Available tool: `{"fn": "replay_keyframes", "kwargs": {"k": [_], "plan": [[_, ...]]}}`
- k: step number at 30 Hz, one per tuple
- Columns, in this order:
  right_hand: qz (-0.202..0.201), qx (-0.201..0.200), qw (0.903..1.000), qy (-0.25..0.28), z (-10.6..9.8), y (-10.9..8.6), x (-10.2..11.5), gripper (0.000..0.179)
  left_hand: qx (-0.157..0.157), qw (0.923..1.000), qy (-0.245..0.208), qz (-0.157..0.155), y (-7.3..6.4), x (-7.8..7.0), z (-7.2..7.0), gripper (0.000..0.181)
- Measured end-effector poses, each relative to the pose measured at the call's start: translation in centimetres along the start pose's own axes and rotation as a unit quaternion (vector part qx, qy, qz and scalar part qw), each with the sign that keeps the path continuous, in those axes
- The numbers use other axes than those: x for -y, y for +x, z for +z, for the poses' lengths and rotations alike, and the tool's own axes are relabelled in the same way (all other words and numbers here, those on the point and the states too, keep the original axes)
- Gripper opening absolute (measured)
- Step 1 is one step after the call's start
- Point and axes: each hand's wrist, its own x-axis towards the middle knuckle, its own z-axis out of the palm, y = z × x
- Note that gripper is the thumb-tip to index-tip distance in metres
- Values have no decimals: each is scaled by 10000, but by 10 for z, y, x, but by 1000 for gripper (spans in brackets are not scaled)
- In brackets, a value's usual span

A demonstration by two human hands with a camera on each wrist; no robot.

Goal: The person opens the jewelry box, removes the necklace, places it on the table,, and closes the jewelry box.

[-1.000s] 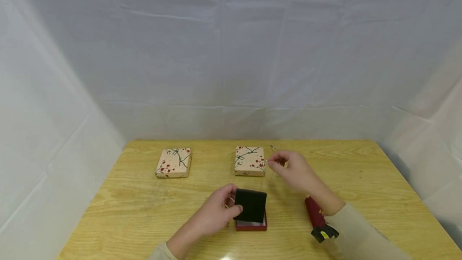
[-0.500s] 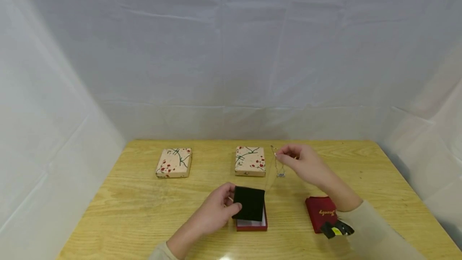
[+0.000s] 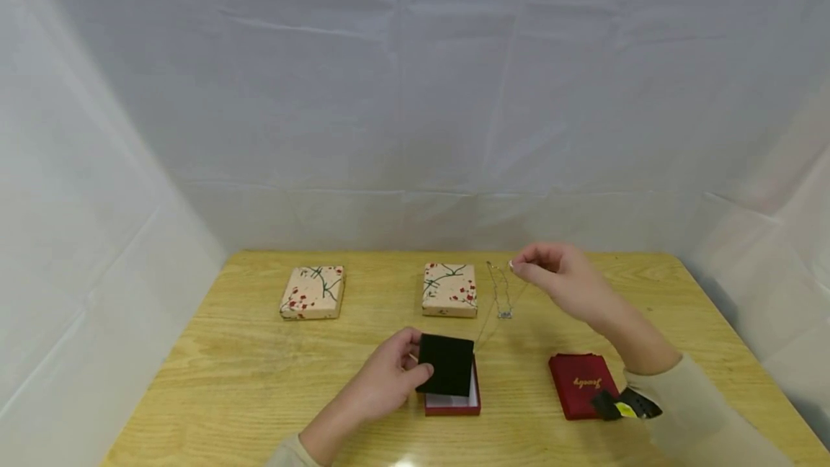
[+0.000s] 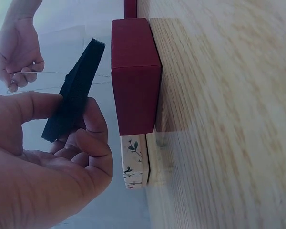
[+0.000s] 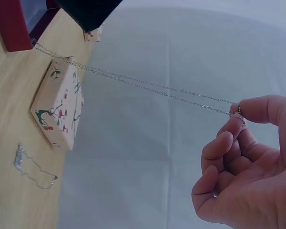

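My left hand (image 3: 387, 373) pinches a thin black pad (image 3: 446, 365) between thumb and fingers. The pad is tilted over a small red box base (image 3: 452, 410) with a pale inside. Farther back and to the right, my right hand (image 3: 563, 281) pinches one end of a fine silver necklace (image 5: 200, 104) between thumb and forefinger. Two strands of its chain stretch from those fingertips down to the box's edge, beside the pad. A second silver chain with a pendant (image 3: 504, 315) lies on the table, left of my right hand and apart from it.
One flowered box (image 3: 449, 291) stands behind the red box, another flowered box (image 3: 313, 294) at back left. A red lid with gold lettering (image 3: 583, 384) lies at the right, near my right sleeve and its black strap (image 3: 627, 405). White cloth (image 3: 402, 107) hangs behind the table.
My right hand has moved right and farther back, drawing the necklace chain out. The chain with the pendant and the red lid have come into fuller view. My left hand has shifted slightly left.
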Motion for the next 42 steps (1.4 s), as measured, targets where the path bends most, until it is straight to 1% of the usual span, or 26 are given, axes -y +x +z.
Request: {"fn": "replay_keyframes", "kwargs": {"k": [5,10,13,17,19,23,29,35,39,42], "plan": [[-27,-55,10000,-38,-9,-2,2,24,-18,10000,17,-34,0,0,0,53],[-53,-152,9997,-193,-18,-3,1,24,-11,10000,-12,-53,0,1,-1,53],[-31,-308,9983,-500,-27,-3,-5,25,-11,10000,-26,-50,1,2,-1,52],[-54,-525,9916,-1183,-42,0,-16,27,-12,10000,-38,-55,1,1,-1,52],[-80,-532,9884,-1423,-49,3,-22,28,-16,10000,-54,-60,1,1,-1,53],[-85,-425,9862,-1597,-57,9,-32,29,-20,10000,-71,-66,1,0,-1,52],[50,-257,9849,-1710,-61,27,-44,35,21,9999,-89,-65,1,0,-1,52],[94,-183,9871,-1590,-65,55,-53,36,53,9999,-110,-112,1,1,-3,53],[110,-239,9857,-1664,-68,75,-58,37,91,9998,-101,-123,1,1,-3,54],[15,-378,9829,-1800,-70,89,-60,37,109,9998,-80,-125,1,1,-3,54]]}}
